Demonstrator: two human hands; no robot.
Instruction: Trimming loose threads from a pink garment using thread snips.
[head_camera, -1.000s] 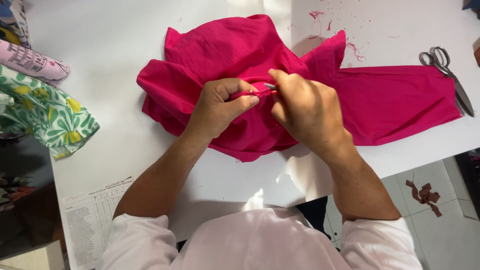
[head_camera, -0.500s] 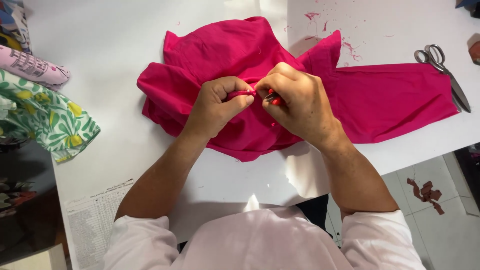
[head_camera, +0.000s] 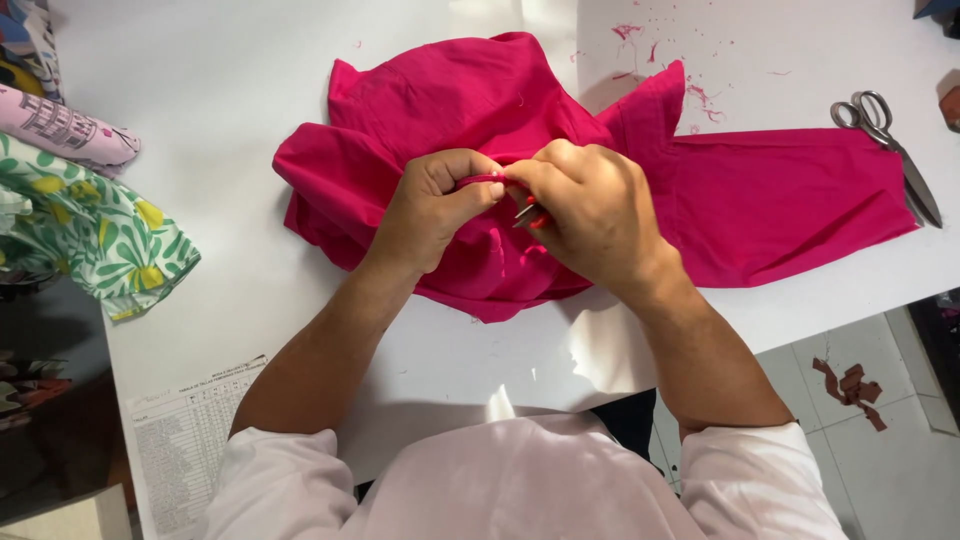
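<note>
A crumpled magenta garment (head_camera: 450, 110) lies spread over the white table (head_camera: 200, 90), one flat part reaching right (head_camera: 790, 200). My left hand (head_camera: 435, 205) pinches a narrow rolled edge of the cloth between thumb and fingers. My right hand (head_camera: 590, 205) is closed beside it, touching the same edge and gripping a small metal tool with a red handle (head_camera: 528, 213), whose tip pokes out under the fingers. Both hands meet at the middle of the garment.
Steel scissors (head_camera: 890, 140) lie at the far right beside the cloth. Folded green leaf-print fabric (head_camera: 90, 235) and a pink printed roll (head_camera: 60, 125) sit at the left edge. A printed paper sheet (head_camera: 180, 440) hangs at the near left. Magenta thread scraps (head_camera: 690, 60) dot the table.
My hands have closed in on each other over the rolled edge. The right hand has turned inward, and the small tool's tip now shows beneath its fingers.
</note>
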